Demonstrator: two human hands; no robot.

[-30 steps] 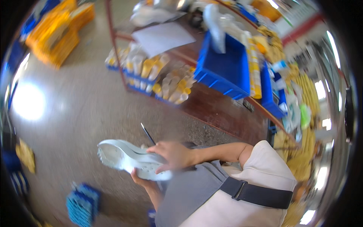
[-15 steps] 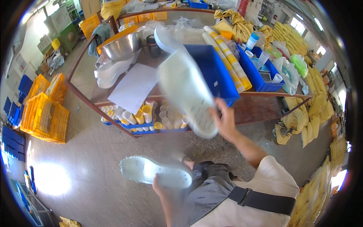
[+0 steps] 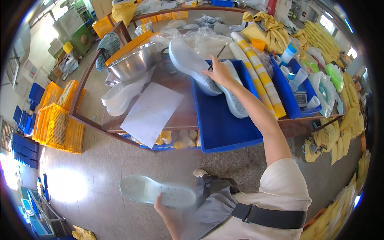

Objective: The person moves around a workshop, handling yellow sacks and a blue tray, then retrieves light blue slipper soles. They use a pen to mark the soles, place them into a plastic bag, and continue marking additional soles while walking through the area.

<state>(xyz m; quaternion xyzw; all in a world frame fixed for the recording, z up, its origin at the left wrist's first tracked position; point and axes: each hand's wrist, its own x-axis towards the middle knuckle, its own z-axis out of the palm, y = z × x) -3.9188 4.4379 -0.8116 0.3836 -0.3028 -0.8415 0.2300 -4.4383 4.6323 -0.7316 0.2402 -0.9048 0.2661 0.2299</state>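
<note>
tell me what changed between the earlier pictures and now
The right hand has left the sole in the left hand and carried another sole up and forward to the blue bin; whether it has let go is unclear. The left hand still holds its sole low, and the thin dark stick is in the right hand, as before.

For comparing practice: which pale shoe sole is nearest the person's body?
The sole in the left hand, over the floor; the other soles are at the table.

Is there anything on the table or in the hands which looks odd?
Yes: the white sheet lies askew, its corner jutting past the front edge of the table. The pale sole in the left hand looks ragged at its left end.
</note>
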